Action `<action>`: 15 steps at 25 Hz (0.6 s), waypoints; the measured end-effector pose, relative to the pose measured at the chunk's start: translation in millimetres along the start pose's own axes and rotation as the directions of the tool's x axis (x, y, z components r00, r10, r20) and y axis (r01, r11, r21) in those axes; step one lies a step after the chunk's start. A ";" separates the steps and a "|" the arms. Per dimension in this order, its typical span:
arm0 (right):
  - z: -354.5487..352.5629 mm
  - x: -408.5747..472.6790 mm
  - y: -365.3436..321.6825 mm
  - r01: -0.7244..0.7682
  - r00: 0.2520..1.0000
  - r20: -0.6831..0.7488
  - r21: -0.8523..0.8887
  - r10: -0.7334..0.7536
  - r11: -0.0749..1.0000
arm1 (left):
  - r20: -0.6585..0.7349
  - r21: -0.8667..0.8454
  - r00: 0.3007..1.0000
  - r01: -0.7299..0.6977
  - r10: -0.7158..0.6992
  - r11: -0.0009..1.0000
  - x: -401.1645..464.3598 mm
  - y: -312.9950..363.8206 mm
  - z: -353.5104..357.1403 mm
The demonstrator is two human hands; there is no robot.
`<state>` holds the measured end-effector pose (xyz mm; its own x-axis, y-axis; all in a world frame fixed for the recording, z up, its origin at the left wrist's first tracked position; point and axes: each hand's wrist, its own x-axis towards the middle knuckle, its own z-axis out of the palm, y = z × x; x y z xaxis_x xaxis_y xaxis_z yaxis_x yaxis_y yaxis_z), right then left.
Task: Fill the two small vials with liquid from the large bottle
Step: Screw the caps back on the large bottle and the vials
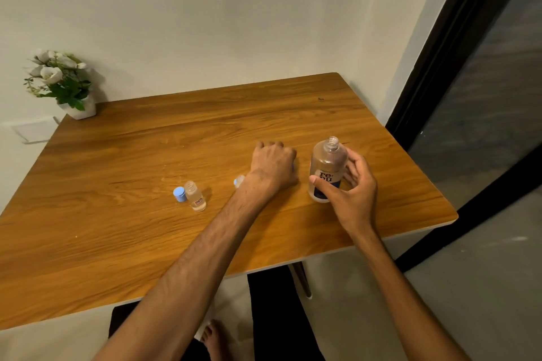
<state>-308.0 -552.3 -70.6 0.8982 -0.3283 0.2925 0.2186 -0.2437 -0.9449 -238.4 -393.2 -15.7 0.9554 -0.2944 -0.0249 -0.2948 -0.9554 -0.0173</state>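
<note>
The large clear plastic bottle (328,170) with a dark blue label stands upright and uncapped near the right edge of the brown wooden surface (146,243), its neck open. The right hand (350,184) wraps around its lower body, thumb across the label and fingers curled behind, so it grips the bottle.

The small clear glass vial (196,196) stands open toward the middle of the surface, with its round light-blue cap (179,194) just beside it on the left. A second small vial (239,181) is mostly hidden behind the left wrist; only a bit of clear plastic and blue shows, and I cannot tell whether it is capped.

The left hand (274,165) lies knuckles up with fingers curled under, just left of the bottle. Whether it holds something, perhaps the bottle's cap, is hidden.

The step in hand appears to be lifting the bottle to pour. Done well, that means steadying a vial with the free hand, bringing the bottle's mouth close over the narrow neck, and tipping slowly; a wide mouth over a small opening could easily spill or knock the light vial over.
</note>
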 end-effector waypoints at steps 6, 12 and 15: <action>-5.9 2.0 3.0 0.008 1.000 0.007 0.004 -0.008 1.000 | -0.112 -0.282 0.993 0.009 -0.043 0.959 4.7 1.3 10.0; 8.1 -0.5 0.0 -0.011 0.997 0.081 0.047 0.007 0.999 | -0.402 -0.730 0.907 -0.235 -0.126 0.642 -34.1 16.2 -45.6; 15.8 -6.3 -1.0 0.007 0.996 0.083 0.060 -0.012 0.998 | -0.477 -0.504 0.879 -0.282 0.009 0.816 -32.8 17.5 -44.5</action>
<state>-307.8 -535.6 -73.9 0.9241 -0.2480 0.2908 0.2475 -0.1913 -0.9498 -274.1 -401.3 29.3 0.8460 -0.2785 0.4546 -0.5005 -0.7089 0.4970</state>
